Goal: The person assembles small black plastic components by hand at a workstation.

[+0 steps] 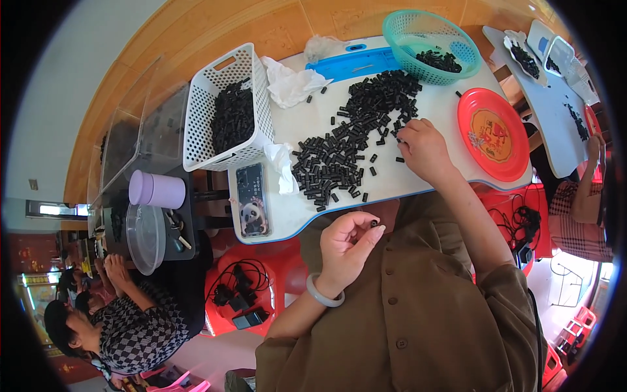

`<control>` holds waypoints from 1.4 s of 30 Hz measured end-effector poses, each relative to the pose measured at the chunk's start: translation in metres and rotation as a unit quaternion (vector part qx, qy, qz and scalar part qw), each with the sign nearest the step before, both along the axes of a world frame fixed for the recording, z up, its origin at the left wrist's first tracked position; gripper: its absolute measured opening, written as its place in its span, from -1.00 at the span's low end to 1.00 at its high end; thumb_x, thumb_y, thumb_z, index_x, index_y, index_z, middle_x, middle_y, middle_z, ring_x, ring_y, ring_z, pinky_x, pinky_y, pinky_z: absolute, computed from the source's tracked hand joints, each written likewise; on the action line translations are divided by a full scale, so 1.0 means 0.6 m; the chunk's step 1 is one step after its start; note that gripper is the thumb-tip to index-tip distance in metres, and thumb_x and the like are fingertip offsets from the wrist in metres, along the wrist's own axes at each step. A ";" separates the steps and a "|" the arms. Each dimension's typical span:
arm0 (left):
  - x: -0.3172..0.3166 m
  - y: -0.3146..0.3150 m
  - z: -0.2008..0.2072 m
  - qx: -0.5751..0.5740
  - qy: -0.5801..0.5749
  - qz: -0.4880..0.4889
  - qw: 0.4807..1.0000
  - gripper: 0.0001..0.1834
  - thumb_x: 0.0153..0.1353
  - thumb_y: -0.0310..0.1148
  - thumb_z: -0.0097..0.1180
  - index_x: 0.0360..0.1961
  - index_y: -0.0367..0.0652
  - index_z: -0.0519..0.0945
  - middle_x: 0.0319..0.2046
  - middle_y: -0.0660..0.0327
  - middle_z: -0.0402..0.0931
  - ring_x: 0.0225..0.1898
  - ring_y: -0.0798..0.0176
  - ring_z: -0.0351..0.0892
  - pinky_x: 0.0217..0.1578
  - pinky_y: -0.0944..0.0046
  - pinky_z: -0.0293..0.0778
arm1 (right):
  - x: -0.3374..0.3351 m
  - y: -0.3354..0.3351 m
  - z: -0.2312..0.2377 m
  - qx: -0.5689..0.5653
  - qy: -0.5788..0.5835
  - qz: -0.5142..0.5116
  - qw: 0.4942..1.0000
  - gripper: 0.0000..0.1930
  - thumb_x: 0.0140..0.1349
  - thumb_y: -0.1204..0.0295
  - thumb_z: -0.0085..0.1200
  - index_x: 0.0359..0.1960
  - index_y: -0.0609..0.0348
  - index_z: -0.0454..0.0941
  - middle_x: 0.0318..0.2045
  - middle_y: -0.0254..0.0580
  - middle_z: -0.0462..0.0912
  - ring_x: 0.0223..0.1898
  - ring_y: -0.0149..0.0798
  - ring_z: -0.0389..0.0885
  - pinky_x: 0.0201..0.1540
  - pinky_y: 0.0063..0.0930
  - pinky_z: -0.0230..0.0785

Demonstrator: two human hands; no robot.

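My left hand point(347, 249), a pale bangle on its wrist, is raised in front of my chest at the table's near edge. Between its thumb and forefinger it pinches a small black cylinder point(374, 223), one end facing up. My right hand point(426, 151) reaches over the table to the right edge of a spread pile of small black cylinders point(330, 160). Its fingertips are drawn together among loose pieces; what they hold, if anything, is hidden by the fingers.
A white perforated basket point(262, 124) of black pieces stands left, near a phone point(252, 199) and crumpled tissues point(294, 83). A green colander point(398, 42), blue tray point(356, 67) and red plate point(465, 124) lie beyond and right. A person point(140, 320) sits at left beside a lilac cup point(157, 189).
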State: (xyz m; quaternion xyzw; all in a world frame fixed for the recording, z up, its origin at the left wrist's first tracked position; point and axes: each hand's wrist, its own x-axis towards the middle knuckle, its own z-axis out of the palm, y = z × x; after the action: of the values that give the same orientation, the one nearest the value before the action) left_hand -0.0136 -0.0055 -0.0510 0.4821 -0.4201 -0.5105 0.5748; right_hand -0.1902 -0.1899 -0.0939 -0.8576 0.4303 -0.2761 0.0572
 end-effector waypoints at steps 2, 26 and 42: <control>-0.002 -0.001 0.002 0.001 0.020 0.000 1.000 -0.88 0.14 -0.57 0.22 -0.28 -0.31 0.56 -0.41 0.34 0.53 -0.46 0.61 0.40 -0.43 0.59 0.34 | 0.006 -0.006 -0.019 0.006 0.004 -0.001 1.000 -0.91 -0.09 0.61 0.15 -0.50 0.16 0.55 -0.43 -0.16 0.52 -0.29 -0.07 0.50 -0.24 -0.27 0.42; -0.001 -0.018 0.051 -0.069 -0.021 0.011 0.997 -0.85 0.10 -0.59 0.23 -0.28 -0.32 0.56 -0.40 0.26 0.55 -0.50 0.56 0.42 -0.45 0.55 0.35 | 0.013 0.129 0.132 0.513 -0.514 0.225 0.649 -0.79 0.17 0.70 -0.07 -0.19 0.31 0.54 -0.26 -0.25 0.51 -0.34 -0.46 0.54 -0.37 -0.64 0.43; -0.014 0.008 0.106 -0.102 0.035 -0.033 0.994 -0.89 0.13 -0.57 0.20 -0.31 -0.35 0.55 -0.41 0.19 0.59 -0.49 0.46 0.50 -0.42 0.51 0.38 | 0.026 0.182 0.179 0.619 -0.595 0.250 0.449 -0.90 0.27 0.47 0.02 -0.25 0.24 0.49 -0.33 -0.03 0.57 -0.49 -0.34 0.58 -0.46 -0.63 0.44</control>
State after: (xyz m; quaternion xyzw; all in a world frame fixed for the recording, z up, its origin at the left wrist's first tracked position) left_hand -0.0219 -0.0009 0.0126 0.3891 -0.4652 -0.5003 0.6179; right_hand -0.1744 -0.0808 0.0133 -0.2926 0.1156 -0.3532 0.8811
